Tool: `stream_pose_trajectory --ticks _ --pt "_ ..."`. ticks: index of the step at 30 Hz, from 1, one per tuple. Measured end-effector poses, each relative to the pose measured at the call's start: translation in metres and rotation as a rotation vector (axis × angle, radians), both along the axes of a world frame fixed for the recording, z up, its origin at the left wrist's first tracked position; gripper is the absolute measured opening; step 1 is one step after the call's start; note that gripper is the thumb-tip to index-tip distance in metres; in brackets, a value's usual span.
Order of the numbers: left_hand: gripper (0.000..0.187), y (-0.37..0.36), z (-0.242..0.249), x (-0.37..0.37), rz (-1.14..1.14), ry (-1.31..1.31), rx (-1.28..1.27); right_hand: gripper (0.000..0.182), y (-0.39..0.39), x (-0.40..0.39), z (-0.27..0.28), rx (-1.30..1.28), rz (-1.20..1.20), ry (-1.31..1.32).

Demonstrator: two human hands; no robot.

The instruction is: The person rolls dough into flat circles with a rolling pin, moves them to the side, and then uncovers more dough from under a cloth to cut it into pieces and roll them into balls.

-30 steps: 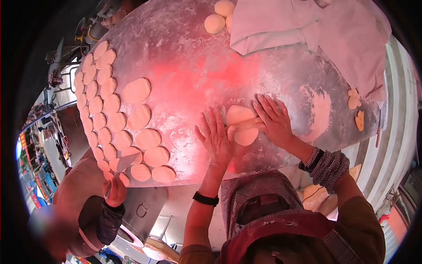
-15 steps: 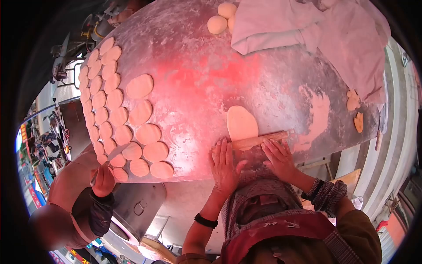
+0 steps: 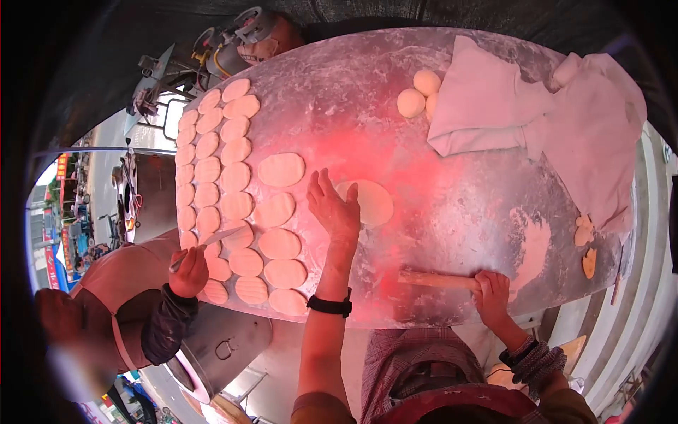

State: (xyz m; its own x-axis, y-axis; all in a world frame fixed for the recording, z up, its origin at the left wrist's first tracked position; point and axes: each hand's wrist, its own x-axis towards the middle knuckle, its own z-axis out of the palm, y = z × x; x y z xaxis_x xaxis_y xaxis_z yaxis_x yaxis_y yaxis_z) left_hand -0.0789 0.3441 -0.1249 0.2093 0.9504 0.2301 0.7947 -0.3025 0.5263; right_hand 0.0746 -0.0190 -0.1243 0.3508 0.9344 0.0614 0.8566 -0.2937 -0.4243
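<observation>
My left hand is stretched out over the middle of the table, fingers spread. Its thumb overlaps the left edge of a flat oval piece of dough. By the front edge, my right hand grips one end of a wooden rolling pin, which points left across the tabletop. Left of my left hand, flattened dough rounds lie in several rows.
At the left, another person's hand holds a knife over the dough rounds. Dough balls sit beside a pale cloth at the back. Dough scraps lie near the right edge of the floured table.
My left hand has left the rolling pin and reached forward and left to the dough oval, which now lies further left. My right hand has drawn the pin off the dough. The view has shifted.
</observation>
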Motion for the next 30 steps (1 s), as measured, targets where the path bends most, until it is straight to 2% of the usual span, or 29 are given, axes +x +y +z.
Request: stream_pose_trajectory --ticks 1,3,6,8,9,11,13,15,17,18,19,20,22,23,25,27,28,29,30 --pt "0.058 0.017 -0.005 0.019 -0.015 -0.023 -0.005 0.035 0.001 0.002 -0.002 0.019 -0.020 -0.002" --pt "0.063 0.054 -0.017 0.061 -0.283 -0.064 0.027 0.037 0.001 0.001 -0.014 0.034 -0.041 -0.061" --pt "0.066 0.095 -0.050 0.150 -0.286 -0.212 -0.021 0.039 0.003 -0.002 -0.025 0.050 -0.053 -0.144" --pt "0.056 0.112 -0.077 0.199 -0.195 -0.304 0.159 0.039 0.005 -0.003 -0.023 0.048 -0.053 -0.148" --pt "0.056 0.104 -0.074 0.206 -0.197 -0.312 0.149 0.038 0.006 -0.003 -0.025 0.070 -0.056 -0.160" --pt "0.045 0.078 -0.057 0.205 -0.491 -0.517 -0.360 0.036 0.006 -0.002 -0.020 0.052 -0.065 -0.138" --pt "0.041 0.037 -0.054 0.181 -0.511 -0.298 -0.193 0.035 0.010 -0.003 -0.018 0.053 -0.094 -0.108" --pt "0.047 0.001 -0.036 0.139 -0.505 -0.118 -0.280 0.033 0.009 -0.002 -0.012 0.086 -0.099 -0.028" --pt "0.057 -0.016 -0.035 0.119 -0.465 -0.176 0.014 0.034 0.009 0.002 -0.004 0.071 -0.104 0.022" --pt "0.063 -0.026 -0.056 0.113 -0.546 -0.116 0.108 0.035 -0.005 -0.005 0.005 0.058 -0.078 0.079" --pt "0.053 -0.040 -0.058 0.114 -0.640 -0.087 0.095 0.035 -0.023 -0.015 0.013 0.022 -0.129 0.073" --pt "0.053 -0.067 -0.062 0.116 -0.683 -0.108 0.069 0.035 -0.038 -0.021 0.020 0.000 -0.097 0.106" --pt "0.044 -0.111 -0.061 0.116 -0.886 -0.332 -0.035 0.036 -0.068 -0.023 0.030 -0.016 -0.082 0.117" --pt "0.043 -0.139 -0.055 0.118 -0.902 -0.330 -0.004 0.036 -0.089 -0.031 0.037 -0.040 -0.097 0.131" --pt "0.051 -0.183 -0.042 0.122 -0.917 -0.323 -0.198 0.037 -0.123 -0.036 0.044 -0.054 -0.102 0.140" --pt "0.058 -0.234 -0.029 0.140 -0.922 -0.290 -0.288 0.034 -0.160 -0.039 0.050 -0.059 -0.196 0.154" --pt "0.063 -0.258 -0.035 0.149 -1.057 -0.238 -0.159 0.032 -0.177 -0.040 0.052 -0.061 -0.243 0.161" --pt "0.060 -0.279 -0.044 0.154 -1.187 -0.129 -0.120 0.032 -0.193 -0.041 0.058 -0.056 -0.241 0.166" --pt "0.060 -0.281 -0.038 0.159 -1.180 -0.121 -0.113 0.030 -0.205 -0.039 0.063 -0.076 -0.287 0.184"
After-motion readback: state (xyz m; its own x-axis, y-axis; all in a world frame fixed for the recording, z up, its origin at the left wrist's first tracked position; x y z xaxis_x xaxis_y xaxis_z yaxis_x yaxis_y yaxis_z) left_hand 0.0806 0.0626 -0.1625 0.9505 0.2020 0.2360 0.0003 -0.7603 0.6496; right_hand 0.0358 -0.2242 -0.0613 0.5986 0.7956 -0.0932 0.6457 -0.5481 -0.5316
